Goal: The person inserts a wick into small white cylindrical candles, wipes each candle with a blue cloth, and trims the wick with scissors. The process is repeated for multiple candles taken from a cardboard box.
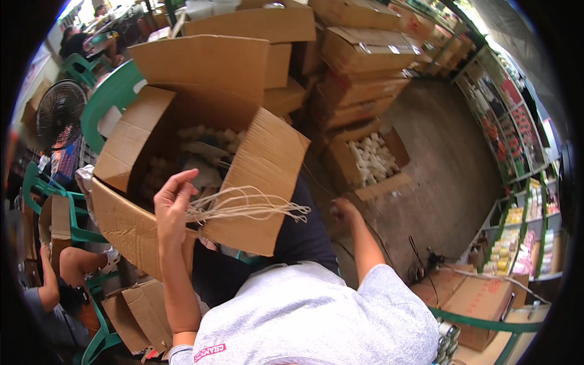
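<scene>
Nearest item: your grey shirt [316, 316] fills the view at 6 o'clock, both forearms rising from it.
Left hand: your left hand [173, 204] is raised at 9 o'clock of centre, fingers pinched on one end of a bundle of pale strings [249, 205]; the loose ends fan out toward 3 o'clock.
Right hand: your right hand [344, 210] is extended low at 3 o'clock of the strings, apart from them. Whether it is clenched or released, I cannot tell; it is small and partly turned away.
Location of strings: held in the air in front of the near flap of the open cardboard box [182, 158], which sits tilted at 10 o'clock and contains pale small items.
Secondary box: a smaller carton of white pieces [372, 159] lies on the floor at 1 o'clock, near the right hand.
Step in hand: judged to be gathering and holding the strings.
Next move: likely calls for a steady pinch so the strands stay together.
</scene>
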A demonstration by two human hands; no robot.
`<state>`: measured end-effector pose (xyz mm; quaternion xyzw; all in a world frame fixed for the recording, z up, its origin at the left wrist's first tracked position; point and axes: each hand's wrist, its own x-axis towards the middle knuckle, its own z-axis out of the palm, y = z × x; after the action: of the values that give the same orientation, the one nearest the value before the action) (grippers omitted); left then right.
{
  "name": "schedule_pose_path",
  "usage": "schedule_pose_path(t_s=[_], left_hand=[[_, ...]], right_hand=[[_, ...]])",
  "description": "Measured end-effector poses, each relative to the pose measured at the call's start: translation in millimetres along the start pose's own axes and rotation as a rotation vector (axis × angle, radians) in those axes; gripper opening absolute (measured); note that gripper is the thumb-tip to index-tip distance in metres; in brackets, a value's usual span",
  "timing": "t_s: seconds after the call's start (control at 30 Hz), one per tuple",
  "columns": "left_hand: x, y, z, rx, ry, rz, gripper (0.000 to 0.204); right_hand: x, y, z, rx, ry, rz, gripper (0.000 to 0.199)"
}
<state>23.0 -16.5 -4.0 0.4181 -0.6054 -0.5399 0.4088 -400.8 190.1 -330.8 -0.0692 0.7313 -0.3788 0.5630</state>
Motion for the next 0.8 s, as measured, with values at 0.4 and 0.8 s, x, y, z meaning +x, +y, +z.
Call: schedule_pose_path(t_s=[0.4,0.8], left_hand=[[-3,3,-2,-0.037,0.096,0.037,0.018],[-1,-5,1,-0.047,0.079,0.092,0.016]], right_hand=[[-159,-213,14,0.200,0.119,-0.929,0.013],[-365,-203,259,-0.789,-2.030,-1.441,0.007]])
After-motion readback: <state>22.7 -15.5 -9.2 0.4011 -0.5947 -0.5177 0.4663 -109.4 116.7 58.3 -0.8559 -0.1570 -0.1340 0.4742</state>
